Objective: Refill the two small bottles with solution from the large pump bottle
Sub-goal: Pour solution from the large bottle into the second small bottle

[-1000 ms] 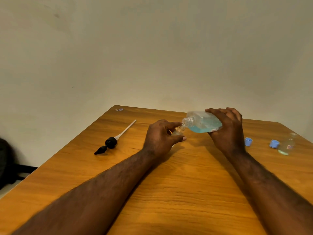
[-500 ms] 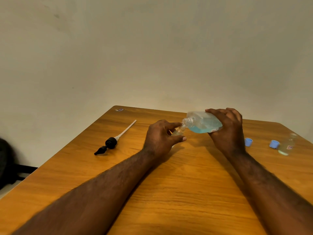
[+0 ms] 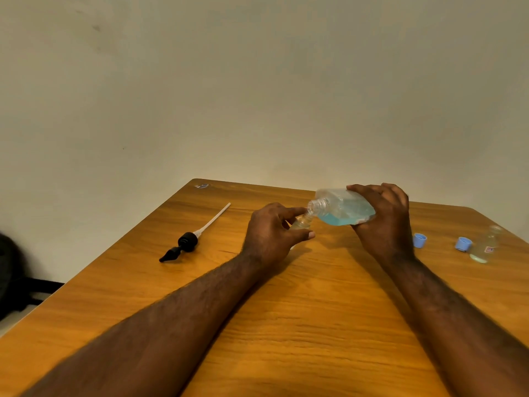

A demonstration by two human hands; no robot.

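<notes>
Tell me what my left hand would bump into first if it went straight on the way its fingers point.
Probably the big bottle, at its open neck: the left hand pinches the small bottle right below that neck, and the right hand holds the big bottle tilted there.
</notes>
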